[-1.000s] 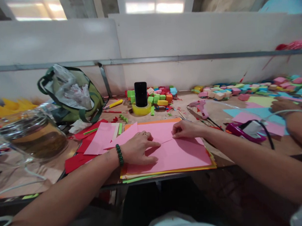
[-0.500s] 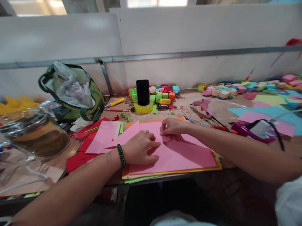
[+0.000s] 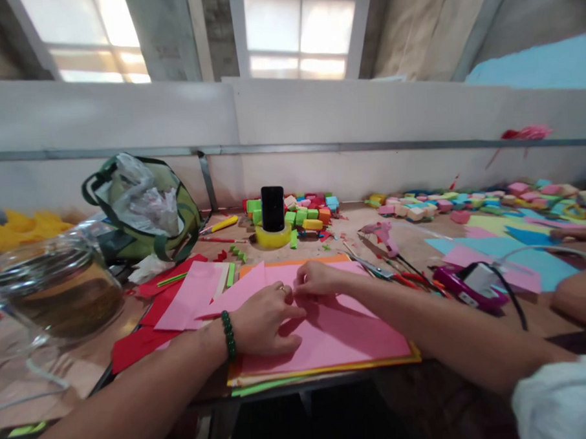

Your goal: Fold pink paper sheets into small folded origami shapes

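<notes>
A pink paper sheet (image 3: pixel 356 343) tops a stack of coloured paper at the table's front edge. My left hand (image 3: pixel 265 318), with a ring and a green bead bracelet, lies on the pink paper with fingers stretched to the right. A smaller pink piece (image 3: pixel 245 289) sticks out beyond its knuckles. Just right of it, my right hand (image 3: pixel 317 280) is closed in a pinch on pink paper; the fingertips are partly hidden, and I cannot tell whether it is a separate piece.
Behind the stack a phone (image 3: pixel 272 207) stands in a yellow tape roll (image 3: pixel 273 236), near paper blocks (image 3: pixel 312 213). Scissors (image 3: pixel 373 268), a pink glue gun (image 3: pixel 382 234) and a purple power strip (image 3: pixel 468 289) lie right. A glass jar (image 3: pixel 58 294) and bag (image 3: pixel 188 214) stand left. Another person's arm (image 3: pixel 580 297) shows.
The camera view has tilted up, so the whole table sits lower in the picture. Both hands stay close together on the pink paper, with only slight finger movement.
</notes>
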{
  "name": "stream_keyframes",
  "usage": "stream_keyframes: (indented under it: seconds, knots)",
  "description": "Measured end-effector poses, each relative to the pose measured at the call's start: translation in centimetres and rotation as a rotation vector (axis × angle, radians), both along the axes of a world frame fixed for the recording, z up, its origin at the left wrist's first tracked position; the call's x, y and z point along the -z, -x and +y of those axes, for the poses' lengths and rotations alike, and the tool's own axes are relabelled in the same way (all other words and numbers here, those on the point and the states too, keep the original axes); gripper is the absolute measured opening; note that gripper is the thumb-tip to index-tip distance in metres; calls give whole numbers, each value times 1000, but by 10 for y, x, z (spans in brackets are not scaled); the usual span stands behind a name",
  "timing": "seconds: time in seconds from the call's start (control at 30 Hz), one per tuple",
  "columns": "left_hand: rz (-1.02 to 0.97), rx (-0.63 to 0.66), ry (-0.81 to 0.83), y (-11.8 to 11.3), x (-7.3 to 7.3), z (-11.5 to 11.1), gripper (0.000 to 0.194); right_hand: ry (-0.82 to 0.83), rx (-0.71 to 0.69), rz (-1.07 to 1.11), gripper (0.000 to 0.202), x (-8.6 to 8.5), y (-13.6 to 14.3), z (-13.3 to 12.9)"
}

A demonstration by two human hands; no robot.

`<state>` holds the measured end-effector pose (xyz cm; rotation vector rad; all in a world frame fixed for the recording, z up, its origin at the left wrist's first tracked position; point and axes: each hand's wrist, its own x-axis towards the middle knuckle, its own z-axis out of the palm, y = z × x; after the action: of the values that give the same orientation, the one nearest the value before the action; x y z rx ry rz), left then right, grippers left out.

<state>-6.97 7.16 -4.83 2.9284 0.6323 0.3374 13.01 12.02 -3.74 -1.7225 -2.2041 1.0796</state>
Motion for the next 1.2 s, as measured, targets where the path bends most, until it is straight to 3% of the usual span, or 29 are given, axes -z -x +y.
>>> stream_keyframes:
  seconds: [0.13, 0.27, 0.43, 0.6, 0.7, 0.93, 1.07, 1.2]
  knots:
    - [-31, -19, 20, -1, 2, -1, 28, 82, -36, 35, 11, 6, 5, 2]
    - [-29, -33, 48, -1, -1, -1, 42, 93, 18, 52, 15, 6, -28, 6]
    - [-27, -48, 60, -3, -2, 0, 37, 24, 76, 12, 23, 3, -65, 0]
    - [-27, -85, 29, -6, 2, 0, 33, -129, 86, -47, 38, 5, -56, -14]
    - [-30, -85, 20, -6, 4, -1, 33, -111, 58, -80, 32, 8, -50, -18]
    - [-74, -50, 60, -5, 7, 5, 30, -107, 73, -176, 23, 4, -79, -19]
    - [-124, -73, 91, -5, 9, 11, 33, -263, 168, -252, 38, -13, -84, 5]
    - [-244, -123, 156, -5, 13, 14, 46, -518, 378, -304, 63, -34, -69, 62]
